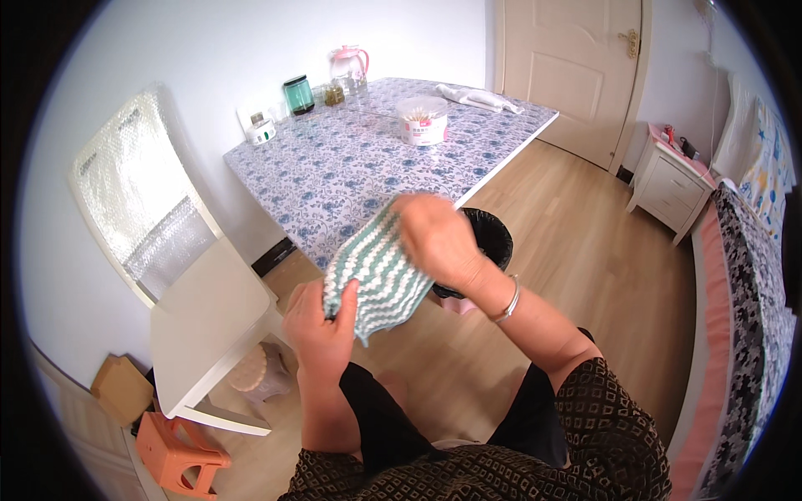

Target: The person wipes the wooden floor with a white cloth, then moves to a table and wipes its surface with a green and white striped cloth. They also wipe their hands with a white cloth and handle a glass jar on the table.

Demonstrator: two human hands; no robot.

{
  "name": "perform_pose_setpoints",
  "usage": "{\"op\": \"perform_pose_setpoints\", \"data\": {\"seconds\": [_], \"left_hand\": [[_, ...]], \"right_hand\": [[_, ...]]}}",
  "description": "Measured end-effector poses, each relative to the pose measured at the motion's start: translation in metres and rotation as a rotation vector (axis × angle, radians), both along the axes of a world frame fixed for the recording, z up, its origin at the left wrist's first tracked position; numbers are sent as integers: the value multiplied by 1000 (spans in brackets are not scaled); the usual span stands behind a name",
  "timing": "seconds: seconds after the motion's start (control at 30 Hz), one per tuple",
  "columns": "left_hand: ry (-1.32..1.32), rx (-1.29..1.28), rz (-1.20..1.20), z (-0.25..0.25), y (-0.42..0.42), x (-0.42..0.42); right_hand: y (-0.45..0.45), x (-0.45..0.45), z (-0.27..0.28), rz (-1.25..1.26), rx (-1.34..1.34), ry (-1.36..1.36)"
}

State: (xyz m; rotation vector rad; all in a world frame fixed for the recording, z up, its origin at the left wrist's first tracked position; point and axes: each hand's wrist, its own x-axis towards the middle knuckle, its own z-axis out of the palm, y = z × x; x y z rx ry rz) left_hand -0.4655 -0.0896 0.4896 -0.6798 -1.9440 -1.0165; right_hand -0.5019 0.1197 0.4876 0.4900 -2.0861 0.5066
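A green and white striped cloth (379, 275), knitted in look, is stretched between my two hands over the near corner of the table. My left hand (322, 322) pinches its lower left edge, thumb on top. At its upper right, my right hand (435, 241) is closed on the cloth; this hand is blurred and its fingertips are hidden. A silver bracelet (512, 300) circles my right wrist. Just below the cloth's far side lies the table (351, 175), covered in a blue floral pattern.
On the table are a tub of cotton swabs (423, 122), a white cloth (479, 98), a green jar (299, 95) and a pink-lidded pitcher (348, 67). A black-lined bin (492, 241) stands beneath its edge. A white chair (210, 313) is at left, an orange stool (178, 454) below, a bed (739, 338) at right.
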Motion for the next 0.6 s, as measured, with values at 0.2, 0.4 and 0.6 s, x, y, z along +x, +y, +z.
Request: {"op": "perform_pose_setpoints", "data": {"seconds": [0.2, 0.4, 0.6], "left_hand": [[-58, -132, 320, 1, -12, -15], [229, -504, 133, -6, 32, 5], [74, -764, 146, -12, 46, -21]], "right_hand": [[-25, -5, -21, 87, 170, 165], [-11, -23, -34, 109, 102, 358], [11, -35, -38, 132, 65, 396]]}}
